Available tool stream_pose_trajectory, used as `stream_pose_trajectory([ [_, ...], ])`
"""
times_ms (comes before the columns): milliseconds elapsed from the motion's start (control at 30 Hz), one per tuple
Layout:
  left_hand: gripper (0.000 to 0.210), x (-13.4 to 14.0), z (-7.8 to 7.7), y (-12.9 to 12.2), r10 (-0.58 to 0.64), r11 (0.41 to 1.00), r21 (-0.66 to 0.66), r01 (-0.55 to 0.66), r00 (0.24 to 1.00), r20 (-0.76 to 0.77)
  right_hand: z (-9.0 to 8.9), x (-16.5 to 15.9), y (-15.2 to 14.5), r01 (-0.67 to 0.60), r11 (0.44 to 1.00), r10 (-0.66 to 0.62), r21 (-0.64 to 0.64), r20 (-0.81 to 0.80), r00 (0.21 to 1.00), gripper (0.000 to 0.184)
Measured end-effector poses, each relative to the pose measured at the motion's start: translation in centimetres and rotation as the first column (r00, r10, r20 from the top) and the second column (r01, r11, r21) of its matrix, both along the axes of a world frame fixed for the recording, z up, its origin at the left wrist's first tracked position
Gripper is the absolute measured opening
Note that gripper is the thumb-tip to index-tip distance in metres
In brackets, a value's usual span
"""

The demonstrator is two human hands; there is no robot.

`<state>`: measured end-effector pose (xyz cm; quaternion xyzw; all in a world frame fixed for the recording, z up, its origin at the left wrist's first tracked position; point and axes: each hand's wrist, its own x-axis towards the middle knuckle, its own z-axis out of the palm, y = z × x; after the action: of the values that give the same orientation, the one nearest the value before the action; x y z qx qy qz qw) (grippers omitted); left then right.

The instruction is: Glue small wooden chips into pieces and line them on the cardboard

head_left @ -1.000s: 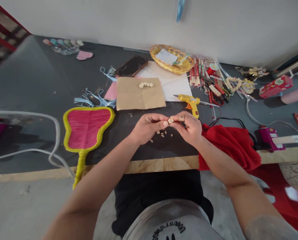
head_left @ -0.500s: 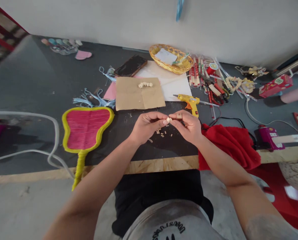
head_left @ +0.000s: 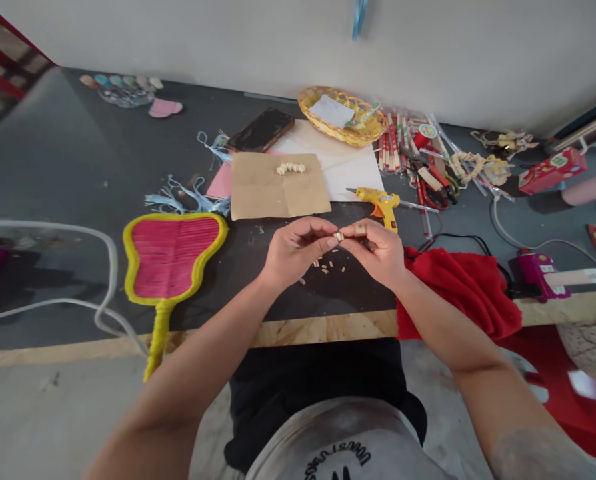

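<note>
Between my two hands is a small cream-coloured cluster of short wooden pieces, pinched at the fingertips. My left hand grips it from the left with thumb and forefinger. From the right, my right hand holds its other side the same way. Several tiny cut wooden pieces lie scattered on the dark table under the hands. Beyond them, a row of similar cream clusters rests on a brown sheet of paper. A yellow glue gun lies just past my right hand.
A pink fan with yellow edging lies at the left, its handle over the table edge. A red cloth is by my right forearm. A wicker basket, a phone, pliers and wrapped sticks lie behind.
The small cluster has turned slightly between my fingertips, and both hands have shifted very slightly. Nothing on the table has been moved.
</note>
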<state>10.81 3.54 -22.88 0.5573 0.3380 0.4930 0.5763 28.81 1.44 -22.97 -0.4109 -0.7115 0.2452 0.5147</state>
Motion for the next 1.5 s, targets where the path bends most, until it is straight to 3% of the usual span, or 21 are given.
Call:
stream_pose_trajectory([
  [167,0.021,-0.03,0.01,-0.12,0.017,0.998,0.061,-0.012,0.997,-0.08,-0.35,0.1,-0.03,0.005,0.996,-0.007,-0.091,-0.015,1.0,0.011],
  [467,0.016,-0.17,0.1,-0.39,0.072,0.975,0.22,-0.034,0.983,-0.169,-0.03,0.01,0.04,-0.013,0.996,0.011,-0.086,-0.013,1.0,0.011],
  [700,0.017,-0.34,0.26,-0.38,0.062,0.978,0.208,-0.019,0.977,-0.204,-0.18,-0.06,0.14,-0.032,0.991,0.027,-0.133,-0.037,0.999,0.017],
  [800,0.018,-0.27,-0.04,-0.17,0.045,0.99,0.14,-0.021,0.983,-0.176,-0.28,-0.04,0.18,-0.024,0.986,0.017,-0.164,-0.045,0.999,0.017],
  [900,0.019,-0.13,-0.38,0.14,0.006,0.999,-0.048,-0.007,0.999,-0.035,-0.53,0.11,0.26,-0.078,0.968,0.056,-0.239,-0.099,0.994,0.023],
  [1067,0.021,0.0,-0.08,0.46,-0.027,0.948,-0.308,0.082,0.983,0.18,-0.86,0.22,0.25,-0.119,0.954,0.084,-0.277,-0.135,0.987,0.029],
  [1233,0.021,-0.06,0.36,0.44,-0.073,0.924,-0.355,0.14,0.978,0.194,-0.8,0.01,0.13,-0.052,0.967,0.032,-0.25,-0.085,0.996,0.023],
  [1500,0.024,-0.02,0.0,0.53,-0.092,0.935,-0.316,0.16,0.971,0.221,-0.44,0.21,0.05,-0.047,0.964,0.032,-0.262,-0.059,0.998,0.022],
])
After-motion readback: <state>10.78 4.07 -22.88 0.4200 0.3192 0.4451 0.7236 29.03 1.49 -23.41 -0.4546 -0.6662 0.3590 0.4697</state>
